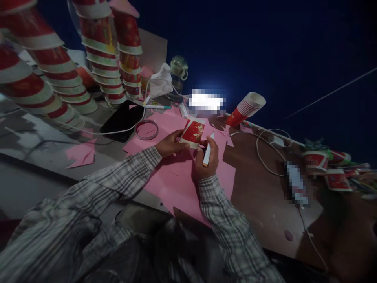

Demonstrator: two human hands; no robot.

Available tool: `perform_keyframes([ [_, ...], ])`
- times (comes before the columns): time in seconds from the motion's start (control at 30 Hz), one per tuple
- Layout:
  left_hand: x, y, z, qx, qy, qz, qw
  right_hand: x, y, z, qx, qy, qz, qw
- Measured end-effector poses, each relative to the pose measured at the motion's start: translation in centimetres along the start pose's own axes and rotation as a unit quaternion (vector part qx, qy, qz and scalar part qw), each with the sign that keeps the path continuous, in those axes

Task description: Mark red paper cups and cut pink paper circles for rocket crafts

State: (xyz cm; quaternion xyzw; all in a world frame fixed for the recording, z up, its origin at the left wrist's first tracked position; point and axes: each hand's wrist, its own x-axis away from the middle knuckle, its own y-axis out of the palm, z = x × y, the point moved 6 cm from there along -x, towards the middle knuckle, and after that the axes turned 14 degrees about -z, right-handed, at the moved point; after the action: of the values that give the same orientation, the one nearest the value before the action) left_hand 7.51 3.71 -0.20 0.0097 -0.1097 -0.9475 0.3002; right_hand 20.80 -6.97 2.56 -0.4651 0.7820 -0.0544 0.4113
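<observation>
My left hand (173, 144) is closed on a red and white paper cup (193, 132) with a gold print, tilted over the pink paper. Between the thumb and fingers of my right hand (207, 157) sits a white marker (207, 152) with an orange end at its lower tip. My right fingertips are close to the cup's right side; whether they touch it I cannot tell. Beneath both hands lie overlapping sheets of pink paper (188, 173). A roll of tape or ring (146, 130) rests on the paper, left of the cup.
Tall stacks of red and white cups (103, 59) rise at the left. A dark phone-like slab (122, 120), a bottle (178, 72) and a pixelated bright patch (206, 100) stand behind. Nested cups (246, 109) lean at the right. A white cable (259, 153) loops across the table (259, 200).
</observation>
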Motion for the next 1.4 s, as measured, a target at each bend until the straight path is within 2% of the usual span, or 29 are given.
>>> perform_keyframes([
  [0.17, -0.1, 0.7, 0.4, 0.057, 0.073, -0.013, 0.996, 0.2, 0.4, -0.1, 0.0, 0.017, 0.002, 1.0],
  [0.3, -0.1, 0.5, -0.1, 0.071, 0.055, -0.003, 0.996, 0.1, -0.2, -0.8, -0.031, 0.01, 0.019, 0.999],
  [0.43, -0.1, 0.2, -0.1, 0.071, 0.045, -0.011, 0.996, 0.1, -1.2, -2.5, -0.035, -0.061, 0.038, 0.997],
  [0.53, -0.1, 0.3, 0.3, 0.075, 0.054, -0.02, 0.996, 0.2, -1.4, -2.9, -0.025, -0.097, 0.027, 0.995],
  [0.77, -0.1, 0.8, 0.1, 0.096, 0.049, -0.034, 0.994, 0.5, -1.1, -2.3, -0.021, -0.113, 0.006, 0.993],
  [0.97, -0.4, 0.9, 0.2, 0.062, 0.066, -0.055, 0.994, 0.5, -0.9, -2.4, -0.034, -0.115, -0.013, 0.993],
  [1.1, -0.3, 0.8, 0.3, 0.044, 0.051, -0.052, 0.996, 0.3, -1.0, -2.6, -0.037, -0.101, 0.002, 0.994],
  [1.2, -0.4, 0.9, 0.6, 0.036, 0.053, -0.065, 0.996, 0.1, -0.9, -3.2, -0.014, -0.123, 0.007, 0.992],
  [1.4, -0.7, 0.6, 0.2, 0.028, 0.057, -0.051, 0.997, -0.2, -1.1, -3.7, -0.017, -0.155, 0.019, 0.988],
])
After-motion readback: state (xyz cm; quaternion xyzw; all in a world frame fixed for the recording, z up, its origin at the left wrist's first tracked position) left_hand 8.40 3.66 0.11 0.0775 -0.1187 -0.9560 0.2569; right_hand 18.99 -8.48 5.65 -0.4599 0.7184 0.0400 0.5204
